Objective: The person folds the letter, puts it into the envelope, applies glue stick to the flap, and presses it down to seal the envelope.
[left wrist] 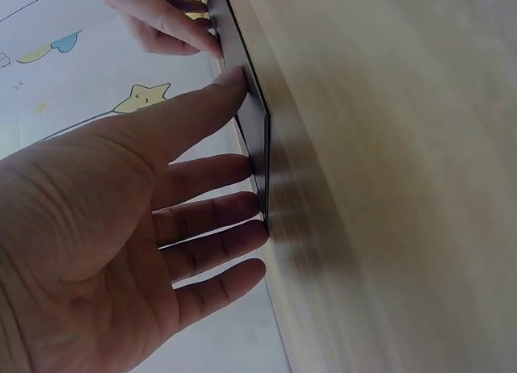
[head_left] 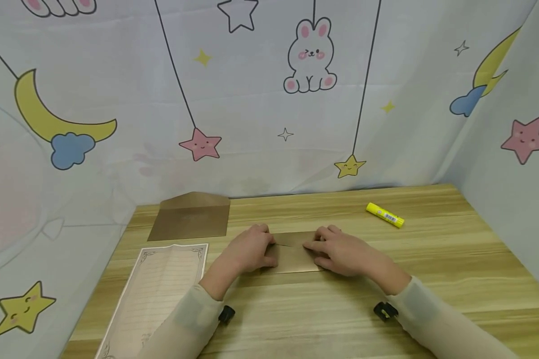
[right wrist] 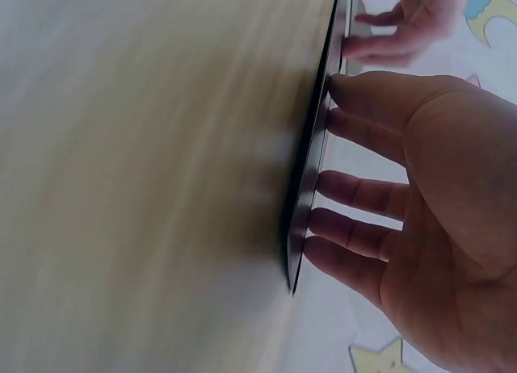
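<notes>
A brown envelope (head_left: 295, 257) lies flat on the table between both hands, with a flap line across its upper part. My left hand (head_left: 251, 249) rests at its left end, and in the left wrist view the thumb (left wrist: 198, 119) presses on its face while the outstretched fingers touch its edge. Over the right end is my right hand (head_left: 345, 252). The right wrist view has its thumb and fairly straight fingertips touching the envelope (right wrist: 311, 159). The hands cover both ends of the envelope.
Another brown envelope (head_left: 190, 222), its flap up, lies at the back left. In front of it is a lined sheet of letter paper (head_left: 161, 284), partly under the left forearm. A yellow glue stick (head_left: 385, 215) lies at the back right. A patterned curtain (head_left: 260, 99) borders the table.
</notes>
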A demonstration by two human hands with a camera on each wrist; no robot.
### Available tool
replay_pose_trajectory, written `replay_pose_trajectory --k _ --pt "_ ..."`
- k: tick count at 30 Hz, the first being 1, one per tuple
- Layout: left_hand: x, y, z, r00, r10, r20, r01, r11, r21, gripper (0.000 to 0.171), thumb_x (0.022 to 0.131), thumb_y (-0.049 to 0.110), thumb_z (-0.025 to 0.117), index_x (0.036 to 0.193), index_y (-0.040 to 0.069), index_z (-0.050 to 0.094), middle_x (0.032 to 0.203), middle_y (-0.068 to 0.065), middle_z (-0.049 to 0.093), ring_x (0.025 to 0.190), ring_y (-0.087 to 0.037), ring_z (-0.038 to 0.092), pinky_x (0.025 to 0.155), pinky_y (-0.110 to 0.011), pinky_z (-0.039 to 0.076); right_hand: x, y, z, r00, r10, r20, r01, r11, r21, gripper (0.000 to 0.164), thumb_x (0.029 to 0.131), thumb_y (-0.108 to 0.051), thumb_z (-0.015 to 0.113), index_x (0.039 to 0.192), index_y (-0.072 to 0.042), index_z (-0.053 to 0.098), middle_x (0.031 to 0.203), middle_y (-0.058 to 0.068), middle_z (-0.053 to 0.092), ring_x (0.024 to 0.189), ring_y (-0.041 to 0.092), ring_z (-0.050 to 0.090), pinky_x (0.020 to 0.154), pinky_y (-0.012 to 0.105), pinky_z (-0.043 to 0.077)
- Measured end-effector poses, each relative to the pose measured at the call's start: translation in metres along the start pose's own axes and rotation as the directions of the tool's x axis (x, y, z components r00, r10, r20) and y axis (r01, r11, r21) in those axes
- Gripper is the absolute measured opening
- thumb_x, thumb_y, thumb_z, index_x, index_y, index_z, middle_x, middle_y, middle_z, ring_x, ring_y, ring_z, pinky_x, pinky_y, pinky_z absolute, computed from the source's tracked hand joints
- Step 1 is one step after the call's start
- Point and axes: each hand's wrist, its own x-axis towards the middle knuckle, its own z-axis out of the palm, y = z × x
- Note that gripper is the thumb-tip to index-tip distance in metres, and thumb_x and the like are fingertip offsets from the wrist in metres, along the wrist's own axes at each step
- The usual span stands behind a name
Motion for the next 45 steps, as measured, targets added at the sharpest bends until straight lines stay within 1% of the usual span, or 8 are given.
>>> replay_pose_trajectory --k 8,12,19,28,33,36,40,45 --pt "-0.003 0.001 0.002 1.0 0.021 0.005 -0.021 0.999 0.038 0.055 0.087 0.047 0.088 0.124 0.008 0.076 0.108 -0.004 0.061 0.099 -0.025 0.058 0.086 -0.044 0.055 -0.02 0.021 -0.007 1.0 0.005 -0.014 -0.006 0.998 -0.055 0.048 0.105 -0.026 0.07 0.151 -0.015 0.062 0.135 0.008 0.06 0.117 0.025 0.056 0.096 0.046 0.052" --pt "-0.006 0.003 0.003 0.999 0.04 0.011 -0.04 0.996 0.078 0.062 0.088 0.052 0.086 0.13 0.008 0.073 0.114 -0.006 0.061 0.104 -0.026 0.058 0.088 -0.045 0.056 -0.023 0.025 -0.007 1.0 -0.006 -0.015 0.005 0.998 -0.063 0.048 0.105 -0.026 0.07 0.151 -0.014 0.061 0.135 0.009 0.061 0.117 0.026 0.057 0.097 0.047 0.052" --pt "-0.005 0.012 0.006 0.997 0.068 0.022 -0.07 0.99 0.12 0.069 0.09 0.057 0.082 0.137 0.008 0.069 0.13 -0.007 0.061 0.12 -0.03 0.058 0.097 -0.046 0.055 -0.022 0.026 -0.005 1.0 -0.005 -0.028 0.003 0.997 -0.073 0.048 0.104 -0.025 0.071 0.15 -0.014 0.062 0.132 0.008 0.061 0.115 0.025 0.057 0.096 0.047 0.052" --pt "0.012 0.044 0.018 0.989 0.141 0.044 -0.147 0.971 0.19 0.062 0.098 0.056 0.073 0.142 0.012 0.066 0.14 -0.003 0.06 0.126 -0.027 0.056 0.105 -0.038 0.051 -0.022 0.026 -0.002 0.999 -0.003 -0.033 0.0 0.997 -0.078 0.048 0.104 -0.026 0.071 0.15 -0.014 0.063 0.131 0.009 0.061 0.115 0.026 0.057 0.096 0.047 0.052" --pt "0.027 0.066 0.02 0.982 0.175 0.069 -0.186 0.96 0.209 0.063 0.102 0.056 0.066 0.149 0.013 0.061 0.146 -0.002 0.057 0.13 -0.026 0.053 0.108 -0.034 0.048 -0.023 0.025 -0.002 0.999 0.007 -0.033 -0.009 0.997 -0.072 0.048 0.104 -0.025 0.071 0.15 -0.015 0.063 0.13 0.007 0.061 0.115 0.025 0.057 0.096 0.048 0.052" --pt "0.034 0.074 0.02 0.981 0.173 0.085 -0.187 0.959 0.214 0.066 0.103 0.057 0.065 0.152 0.014 0.058 0.149 -0.001 0.055 0.133 -0.025 0.052 0.109 -0.034 0.047 -0.024 0.025 -0.003 0.999 0.013 -0.032 -0.015 0.998 -0.065 0.048 0.104 -0.025 0.071 0.15 -0.015 0.062 0.129 0.006 0.061 0.115 0.025 0.056 0.097 0.048 0.052" --pt "0.035 0.075 0.021 0.984 0.15 0.096 -0.166 0.965 0.201 0.066 0.102 0.055 0.067 0.153 0.014 0.057 0.151 0.0 0.054 0.136 -0.024 0.05 0.111 -0.033 0.046 -0.024 0.025 -0.003 0.999 0.014 -0.031 -0.016 0.997 -0.071 0.048 0.104 -0.026 0.071 0.15 -0.015 0.062 0.129 0.007 0.061 0.116 0.026 0.057 0.096 0.048 0.052" --pt "0.026 0.065 0.022 0.986 0.141 0.087 -0.155 0.972 0.177 0.064 0.102 0.052 0.07 0.151 0.013 0.059 0.15 -0.001 0.054 0.137 -0.024 0.049 0.113 -0.035 0.045 -0.025 0.024 -0.002 0.999 0.01 -0.034 -0.012 0.997 -0.081 0.048 0.104 -0.026 0.071 0.15 -0.015 0.062 0.132 0.009 0.061 0.116 0.027 0.058 0.094 0.049 0.052"
